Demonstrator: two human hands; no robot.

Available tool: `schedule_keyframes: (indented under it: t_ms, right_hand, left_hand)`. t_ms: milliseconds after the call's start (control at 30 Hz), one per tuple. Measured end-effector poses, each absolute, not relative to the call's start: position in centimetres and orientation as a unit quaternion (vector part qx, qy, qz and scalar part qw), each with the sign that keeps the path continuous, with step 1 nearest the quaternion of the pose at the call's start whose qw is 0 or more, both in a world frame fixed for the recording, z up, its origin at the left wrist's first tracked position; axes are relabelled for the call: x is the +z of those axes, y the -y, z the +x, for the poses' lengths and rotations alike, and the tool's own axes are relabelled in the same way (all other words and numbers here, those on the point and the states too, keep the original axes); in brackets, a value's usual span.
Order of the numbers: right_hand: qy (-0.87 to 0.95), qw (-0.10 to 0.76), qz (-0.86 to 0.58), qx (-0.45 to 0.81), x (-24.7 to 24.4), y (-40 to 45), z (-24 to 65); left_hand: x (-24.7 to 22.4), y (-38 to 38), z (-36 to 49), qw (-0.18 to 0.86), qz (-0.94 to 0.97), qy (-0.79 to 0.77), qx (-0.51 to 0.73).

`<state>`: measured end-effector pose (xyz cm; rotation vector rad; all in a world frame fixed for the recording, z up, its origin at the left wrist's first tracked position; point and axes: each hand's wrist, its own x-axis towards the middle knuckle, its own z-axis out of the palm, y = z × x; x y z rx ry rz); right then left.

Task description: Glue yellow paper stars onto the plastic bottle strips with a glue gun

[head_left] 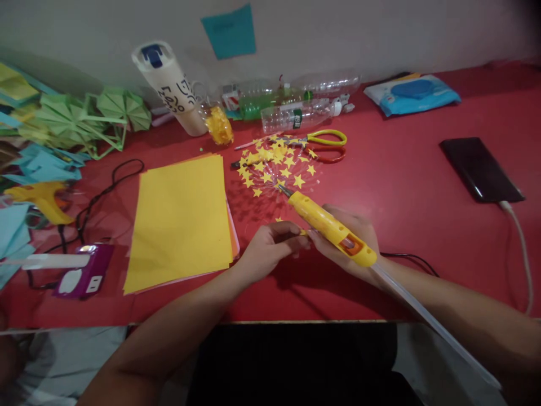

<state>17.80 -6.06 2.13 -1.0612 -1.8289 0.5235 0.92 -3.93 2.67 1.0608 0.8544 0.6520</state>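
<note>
My right hand [344,239] is closed round a yellow hot glue gun [327,221], its metal nozzle pointing away and left, a long glue stick [435,324] trailing from its back. My left hand [276,245] pinches a small yellow paper star [303,232], which right-hand fingertips also seem to touch. Just beyond the nozzle spreads a cluster of yellow stars [274,160], seemingly on thin clear plastic strips. One loose star [279,220] shows on the red table [401,169] above my left fingers.
Left of my hands lies a stack of yellow paper [181,220]. Behind are yellow-handled pliers [327,136], plastic bottles [296,115] and a white tumbler [169,84]. A phone [480,169] and wipes pack [412,95] lie right. Another glue gun [42,197] and purple power strip [84,273] sit left.
</note>
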Motion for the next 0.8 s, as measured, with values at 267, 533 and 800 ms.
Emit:
schedule_keyframes:
  t_ms: [267, 533, 800]
  right_hand:
    - [0.747, 0.456, -0.443, 0.194, 2.3, 6.0, 17.8]
    - [0.763, 0.434, -0.428, 0.216, 2.7, 5.4, 19.0]
    - [0.781, 0.408, -0.402, 0.247, 2.8, 5.4, 18.8]
  left_hand:
    - [2.3, 3.9, 0.5, 0.67, 0.515, -0.419, 0.334]
    - [1.9, 2.2, -1.4, 0.525, 0.522, -0.456, 0.493]
    - [2.3, 1.9, -1.7, 0.449, 0.574, -0.466, 0.501]
